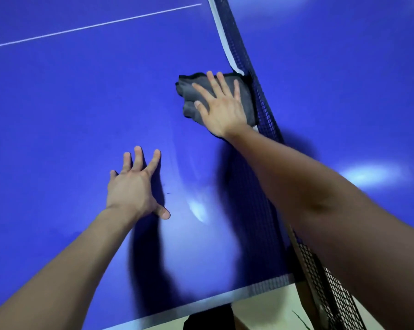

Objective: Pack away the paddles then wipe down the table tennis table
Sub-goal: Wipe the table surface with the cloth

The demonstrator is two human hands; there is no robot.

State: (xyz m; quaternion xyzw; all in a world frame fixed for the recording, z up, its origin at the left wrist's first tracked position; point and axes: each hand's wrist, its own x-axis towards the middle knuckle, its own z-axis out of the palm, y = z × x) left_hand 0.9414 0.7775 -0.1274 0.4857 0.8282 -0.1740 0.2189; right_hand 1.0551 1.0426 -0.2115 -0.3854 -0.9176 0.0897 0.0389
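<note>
Blue filled nearly the whole view: the top of the table tennis table [58, 103] stretched away on both sides of the net [263, 101], which ran as a black mesh band from the top of the view down to the lower right corner, with a white tape [221, 36] along its upper edge. Well to the left of the net, a thin white line [94, 26] crossed the far part of the surface.

A dark grey cloth [189, 94] lay bunched on the table, its right side touching the foot of the net. The right hand [221, 108] lay flat on top of the cloth, fingers straight and slightly spread, palm pressing down, with the little-finger side next to the mesh; nothing was curled round the cloth.

The left hand [132, 186] was further left of the net and nearer the person, fingers splayed wide and straight, the thumb out to the side. It held nothing; whether the palm touched the surface could not be told. Between that hand and the net, a pale patch of glare [197, 209] showed on the blue, with soft shadows of the arms around it.

At the near end of the net, the table's white edge stripe [201, 303] ended the surface, and a light-coloured floor [260, 306] showed beyond it.
</note>
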